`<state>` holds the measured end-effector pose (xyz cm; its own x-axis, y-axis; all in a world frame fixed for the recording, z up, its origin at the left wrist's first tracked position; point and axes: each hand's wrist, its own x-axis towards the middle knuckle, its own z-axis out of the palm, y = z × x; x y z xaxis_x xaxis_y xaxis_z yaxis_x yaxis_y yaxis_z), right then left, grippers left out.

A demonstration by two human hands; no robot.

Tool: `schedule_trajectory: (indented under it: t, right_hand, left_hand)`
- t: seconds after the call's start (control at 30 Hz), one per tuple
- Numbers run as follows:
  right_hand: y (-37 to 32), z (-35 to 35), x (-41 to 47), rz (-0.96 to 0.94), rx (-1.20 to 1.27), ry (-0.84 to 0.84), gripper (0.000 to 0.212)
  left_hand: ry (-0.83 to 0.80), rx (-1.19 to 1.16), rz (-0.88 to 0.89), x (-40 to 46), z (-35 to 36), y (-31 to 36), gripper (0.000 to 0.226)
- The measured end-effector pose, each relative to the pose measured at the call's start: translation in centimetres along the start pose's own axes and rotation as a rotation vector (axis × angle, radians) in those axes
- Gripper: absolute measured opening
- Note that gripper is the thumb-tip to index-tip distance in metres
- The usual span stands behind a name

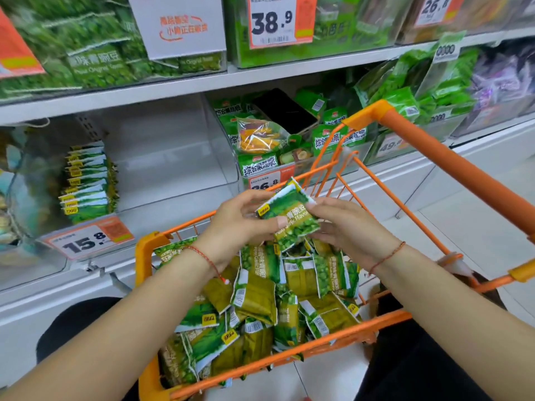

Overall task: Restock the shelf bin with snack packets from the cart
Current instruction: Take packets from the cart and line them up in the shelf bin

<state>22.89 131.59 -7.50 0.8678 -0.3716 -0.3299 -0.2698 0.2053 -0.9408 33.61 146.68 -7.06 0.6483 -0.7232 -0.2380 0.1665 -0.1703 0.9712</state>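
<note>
Green garlic-pea packet (289, 216) is hovering over the cart (451, 157), left hand (240, 224) and right hand (344, 227) both pinching it, so I'd be squaring it up before sliding it beside the stack (86, 183) in the bin (173, 175).

Green pea-print snack packet (289, 215) with white edges and yellow logo; cart packets (260, 299) green and olive-gold with white barcode patches; orange cart (451, 157); red string bracelets (207, 259); white-and-orange price tag (89, 238)
</note>
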Motion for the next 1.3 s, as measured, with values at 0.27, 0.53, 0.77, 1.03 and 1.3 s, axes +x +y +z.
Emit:
schedule_trajectory:
  t: [0.27, 0.53, 0.77, 1.03, 1.3]
  right_hand:
    - [0.3, 2.6, 2.5, 0.013, 0.186, 0.212, 0.027]
    - [0.6, 2.3, 1.6, -0.017, 0.207, 0.063, 0.043]
    - [-0.4, -1.8, 1.9, 0.005, 0.475, 0.404, 0.011]
    - [1.3, -2.1, 1.7, -0.018, 0.452, 0.444, 0.019]
    - [2.1, -1.4, 1.8, 0.086, 0.483, 0.230, 0.007]
  left_hand:
    - [0.226, 0.028, 0.137, 0.9, -0.7, 0.4, 0.047]
    - [0.271, 0.160, 0.244, 1.5, 1.0, 1.4, 0.063]
    - [-0.074, 0.767, 0.124, 1.1, 2.1, -0.4, 0.024]
    - [-0.286, 1.381, 0.082, 1.0, 4.7, -2.5, 0.048]
    - [0.162, 0.670, 0.260, 1.2, -0.2, 0.0, 0.021]
